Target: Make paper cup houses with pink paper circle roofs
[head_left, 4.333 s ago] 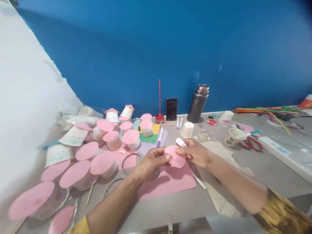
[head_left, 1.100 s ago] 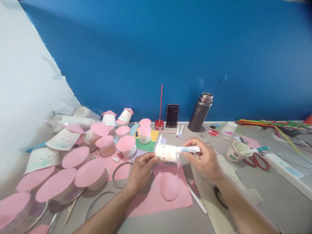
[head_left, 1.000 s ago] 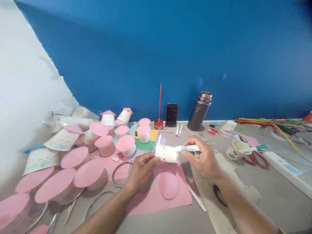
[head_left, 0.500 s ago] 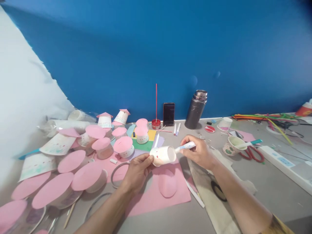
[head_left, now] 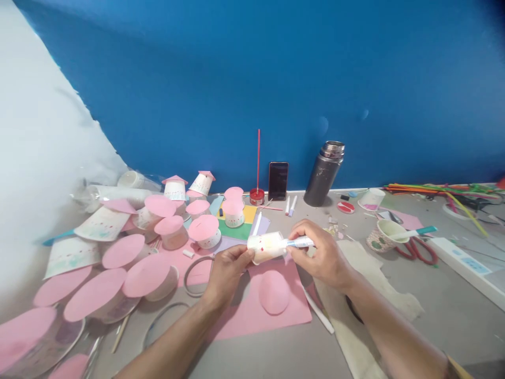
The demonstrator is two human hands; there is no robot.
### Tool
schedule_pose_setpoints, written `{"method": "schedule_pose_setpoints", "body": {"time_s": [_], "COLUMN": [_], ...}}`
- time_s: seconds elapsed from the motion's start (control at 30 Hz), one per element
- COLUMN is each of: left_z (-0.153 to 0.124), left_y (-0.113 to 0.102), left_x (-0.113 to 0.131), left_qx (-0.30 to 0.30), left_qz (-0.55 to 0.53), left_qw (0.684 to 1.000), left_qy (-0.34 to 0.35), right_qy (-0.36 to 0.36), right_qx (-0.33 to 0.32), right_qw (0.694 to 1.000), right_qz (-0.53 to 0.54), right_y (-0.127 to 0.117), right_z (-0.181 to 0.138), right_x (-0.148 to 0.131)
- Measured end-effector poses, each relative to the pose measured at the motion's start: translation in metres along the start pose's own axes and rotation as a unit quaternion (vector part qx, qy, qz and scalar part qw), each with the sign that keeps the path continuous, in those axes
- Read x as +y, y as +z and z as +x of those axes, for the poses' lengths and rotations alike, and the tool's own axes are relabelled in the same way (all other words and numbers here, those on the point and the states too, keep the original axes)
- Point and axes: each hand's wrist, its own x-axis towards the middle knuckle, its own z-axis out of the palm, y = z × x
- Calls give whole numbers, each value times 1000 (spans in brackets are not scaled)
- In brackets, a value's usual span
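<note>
My left hand (head_left: 231, 271) grips a white paper cup (head_left: 265, 247) by its left end, the cup lying on its side in the air. Small red and pale yellow marks show on the cup's wall. Between the thumb and fingers of my right hand (head_left: 315, 252) is a white marker (head_left: 300, 241), its tip end at the cup's right rim. Whether the tip touches the paper I cannot tell. Below the cup, a pink paper circle (head_left: 274, 292) rests on a pink sheet (head_left: 244, 321).
Several cups with pink paper tops (head_left: 148, 275) crowd the left side. A dark flask (head_left: 324, 173) and a phone (head_left: 278, 181) stand by the blue wall. To the right are a patterned cup (head_left: 381, 239), red-handled scissors (head_left: 418, 251) and a white power strip (head_left: 461, 266). A cloth (head_left: 355, 305) lies near my right arm.
The cup has turned slightly, its right end tipping up and its opening less in sight. The marker has come closer to the cup's right end. The whole view has shifted a little.
</note>
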Motion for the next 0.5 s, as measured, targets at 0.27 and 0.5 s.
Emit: {"method": "schedule_pose_setpoints", "body": {"time_s": [0.27,0.5], "left_z": [-8,-5], "left_y": [4,2], "left_x": [13,6], "left_qx": [-46,-41], "left_qz": [77,65], "left_qw": [996,997], "left_qy": [24,18], "right_qy": [44,114], "right_qx": [1,-30], "right_qw": [998,993], "right_qz": [-47,-16], "right_y": [-4,-12], "right_z": [3,5], "right_x": [12,12]}}
